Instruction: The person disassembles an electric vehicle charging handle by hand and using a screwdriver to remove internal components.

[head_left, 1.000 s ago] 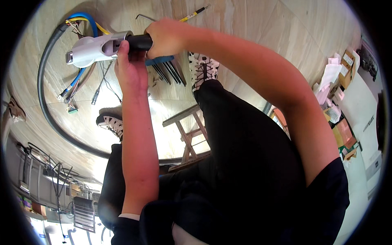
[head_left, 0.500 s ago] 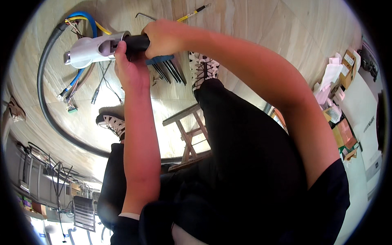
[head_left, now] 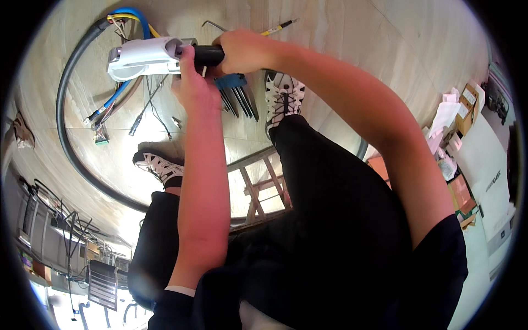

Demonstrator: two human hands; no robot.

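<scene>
My left hand (head_left: 198, 91) is closed around the open end of a white, hollow housing (head_left: 146, 56) that looks like a charging-gun shell, its thumb pressed on the rim. A black cylinder (head_left: 209, 55) sticks out of that end. My right hand (head_left: 242, 52) grips the cylinder's outer end, with its fingertips partly hidden. How far the cylinder reaches inside is hidden. Behind the housing lies a thick black cable (head_left: 63, 104) with blue, yellow and thin wires fanning from it. Close to my wrists, a blue holder (head_left: 230, 81) with black hex keys (head_left: 241, 102) rests on the floor.
A loose hex key (head_left: 213, 25) and a thin yellow-and-black piece (head_left: 279, 27) lie beyond my hands. Thin leads with connectors (head_left: 135, 125) are on the floor by my left shoe (head_left: 157, 165). A wooden stool (head_left: 253, 190) is between my legs. Cartons and wrappings (head_left: 448, 115) stand at right.
In the view, hands, housing and cylinder sit a little further right, and the floor things have shifted similarly. The housing has turned slightly and looks brighter. Both grips stay the same.
</scene>
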